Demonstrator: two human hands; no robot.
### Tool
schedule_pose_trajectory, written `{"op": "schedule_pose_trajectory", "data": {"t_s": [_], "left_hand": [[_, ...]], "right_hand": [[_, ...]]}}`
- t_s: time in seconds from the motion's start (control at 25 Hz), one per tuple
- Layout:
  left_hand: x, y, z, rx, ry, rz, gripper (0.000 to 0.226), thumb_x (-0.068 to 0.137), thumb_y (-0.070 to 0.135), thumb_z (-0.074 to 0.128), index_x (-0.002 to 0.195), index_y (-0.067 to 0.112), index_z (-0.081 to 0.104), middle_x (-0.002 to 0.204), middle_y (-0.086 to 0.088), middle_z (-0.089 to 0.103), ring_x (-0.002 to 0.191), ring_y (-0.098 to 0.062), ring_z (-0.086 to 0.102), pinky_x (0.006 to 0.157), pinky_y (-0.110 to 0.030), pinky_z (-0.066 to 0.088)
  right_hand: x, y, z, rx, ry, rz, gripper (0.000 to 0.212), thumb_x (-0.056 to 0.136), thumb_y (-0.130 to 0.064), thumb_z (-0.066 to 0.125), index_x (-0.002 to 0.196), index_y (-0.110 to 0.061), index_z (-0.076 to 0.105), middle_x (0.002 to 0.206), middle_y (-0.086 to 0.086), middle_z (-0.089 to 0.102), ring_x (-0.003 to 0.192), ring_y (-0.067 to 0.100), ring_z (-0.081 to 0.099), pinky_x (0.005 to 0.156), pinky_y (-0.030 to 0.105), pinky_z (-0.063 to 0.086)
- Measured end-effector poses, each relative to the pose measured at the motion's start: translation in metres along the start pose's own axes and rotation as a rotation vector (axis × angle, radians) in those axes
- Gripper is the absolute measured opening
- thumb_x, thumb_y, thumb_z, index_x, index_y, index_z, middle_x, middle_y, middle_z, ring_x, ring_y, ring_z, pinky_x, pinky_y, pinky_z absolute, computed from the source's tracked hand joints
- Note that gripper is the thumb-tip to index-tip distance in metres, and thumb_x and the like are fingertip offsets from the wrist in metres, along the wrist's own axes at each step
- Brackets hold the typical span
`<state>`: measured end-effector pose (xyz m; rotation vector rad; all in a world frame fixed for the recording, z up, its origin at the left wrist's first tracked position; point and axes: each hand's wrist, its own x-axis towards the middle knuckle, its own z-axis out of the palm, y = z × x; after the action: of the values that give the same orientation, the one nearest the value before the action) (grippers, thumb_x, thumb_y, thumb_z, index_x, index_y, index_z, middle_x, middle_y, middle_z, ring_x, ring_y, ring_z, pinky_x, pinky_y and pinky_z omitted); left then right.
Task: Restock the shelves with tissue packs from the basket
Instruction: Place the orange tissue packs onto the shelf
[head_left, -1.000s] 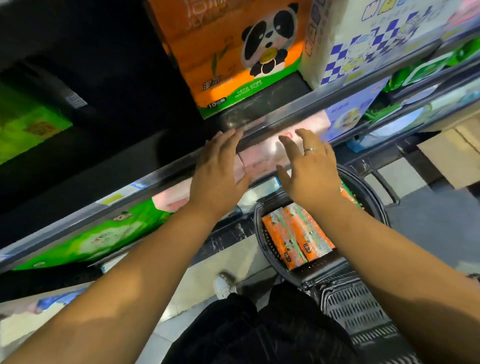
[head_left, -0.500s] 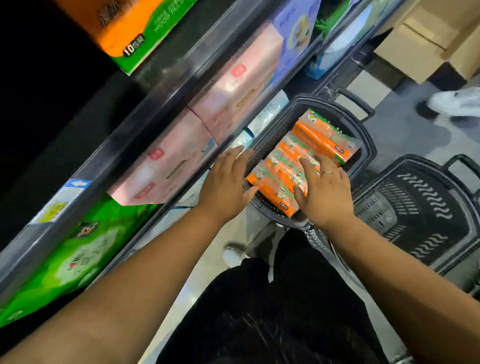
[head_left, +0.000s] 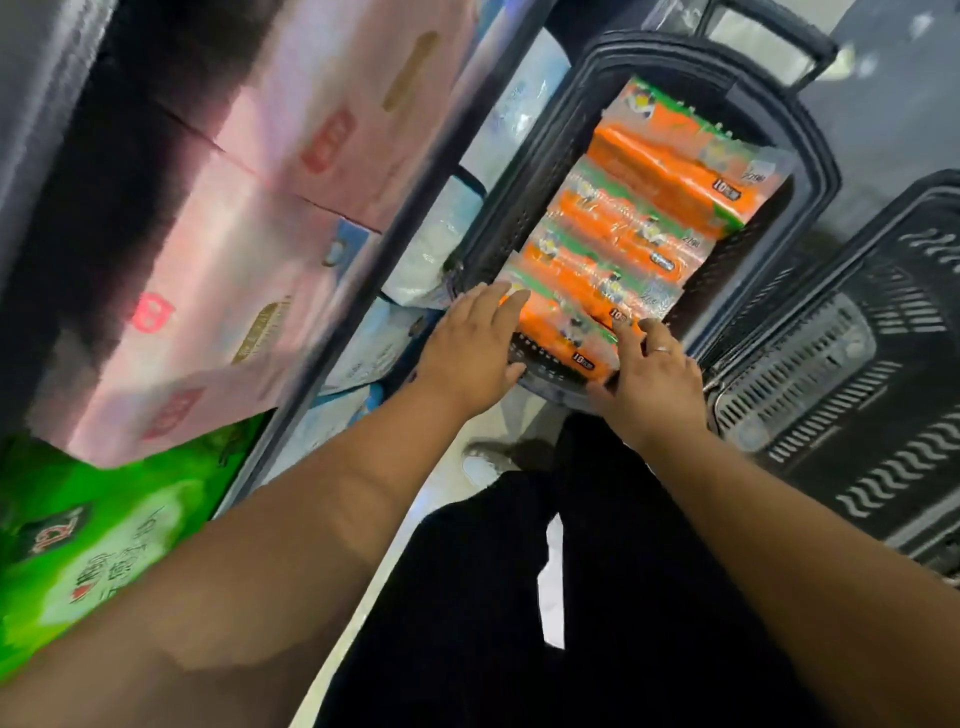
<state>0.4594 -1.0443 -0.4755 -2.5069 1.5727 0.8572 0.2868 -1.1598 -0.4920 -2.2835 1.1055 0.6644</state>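
- While both bare forearms stretch forward and down from the bottom edge of the view, black trousers (head_left: 493, 597) and a pale shoe (head_left: 480, 462) show below and between them.
- The left hand (head_left: 470, 358) is palm down with its fingers straight and close together. It is released and grasps nothing, and its fingertips reach the near left corner of the closest orange pack.
- The right hand (head_left: 654, 384) is also palm down, with fingers spread and only slightly bent, and a ring (head_left: 661, 349) on one finger. Its fingertips lie on the near right edge of that same pack and the thumb points towards the left hand. It is not clenched, and no finger plainly wraps round the pack.
- Between and just beyond the two hands, the orange tissue packs (head_left: 623, 244) lie in a row inside the dark basket (head_left: 810, 156). They run away from the fingertips to its far end, and motion blur smears their print.
- Right of the right hand stands a second dark basket (head_left: 857, 364) with slotted walls.
- Left of the left hand, the shelves hold white and blue packs (head_left: 431, 244) low down, just beside the first basket.
- Farther left are pink packs (head_left: 249, 260), with a green pack (head_left: 88, 535) nearest the left elbow.
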Motion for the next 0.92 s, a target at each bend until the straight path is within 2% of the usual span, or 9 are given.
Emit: {"op": "schedule_pose_trajectory", "data": {"t_s": [0.24,0.4,0.6,0.68,0.76,0.92], "left_hand": [[0.08,-0.019,0.065,0.18,-0.136,0.12,0.082,0.089,0.036,0.063,0.152,0.016,0.015,0.159,-0.009,0.015,0.145,-0.031,0.015,0.12,-0.042,0.012],[0.125,-0.03,0.117,0.279,-0.251,0.274,0.087,0.084,0.036,0.07,0.151,0.017,0.017,0.159,-0.008,0.015,0.146,-0.034,0.011,0.118,-0.048,0.016],[0.14,-0.047,0.155,0.281,-0.275,0.233,0.09,0.081,0.032,0.073,0.151,0.023,0.017,0.16,-0.003,0.01,0.146,-0.033,0.006,0.118,-0.047,0.01],[0.144,-0.049,0.157,0.282,-0.218,0.247,0.088,0.078,0.029,0.074,0.148,0.025,0.022,0.158,-0.003,0.014,0.144,-0.033,0.01,0.116,-0.047,0.013],[0.149,-0.052,0.156,0.333,-0.195,0.269,0.087,0.076,0.024,0.075,0.146,0.026,0.024,0.156,-0.005,0.016,0.142,-0.033,0.013,0.115,-0.047,0.016],[0.159,-0.055,0.16,0.384,-0.182,0.281,0.088,0.074,0.016,0.073,0.144,0.028,0.022,0.153,-0.006,0.017,0.144,-0.032,0.011,0.117,-0.049,0.015]], "right_hand": [[0.058,0.02,0.066,-0.013,-0.09,0.069,0.087,0.087,-0.052,0.06,0.152,-0.019,0.013,0.157,0.015,0.016,0.141,0.036,0.026,0.11,0.049,0.033],[0.091,0.027,0.113,-0.003,-0.114,0.119,0.097,0.081,-0.055,0.066,0.152,-0.016,0.013,0.155,0.015,0.019,0.14,0.036,0.025,0.108,0.049,0.032],[0.119,0.023,0.15,-0.042,-0.094,0.162,0.106,0.073,-0.052,0.077,0.15,-0.013,0.014,0.151,0.013,0.021,0.139,0.036,0.022,0.107,0.05,0.033],[0.125,0.021,0.16,-0.064,-0.037,0.196,0.101,0.072,-0.041,0.08,0.147,-0.012,0.019,0.146,0.014,0.025,0.135,0.036,0.025,0.102,0.048,0.035],[0.131,0.015,0.168,-0.11,0.023,0.221,0.087,0.074,-0.029,0.079,0.14,-0.01,0.026,0.139,0.015,0.032,0.128,0.036,0.032,0.095,0.048,0.037],[0.142,0.006,0.184,-0.138,0.143,0.259,0.055,0.089,-0.013,0.055,0.137,-0.002,0.03,0.134,0.021,0.038,0.121,0.039,0.04,0.087,0.052,0.044]]}}
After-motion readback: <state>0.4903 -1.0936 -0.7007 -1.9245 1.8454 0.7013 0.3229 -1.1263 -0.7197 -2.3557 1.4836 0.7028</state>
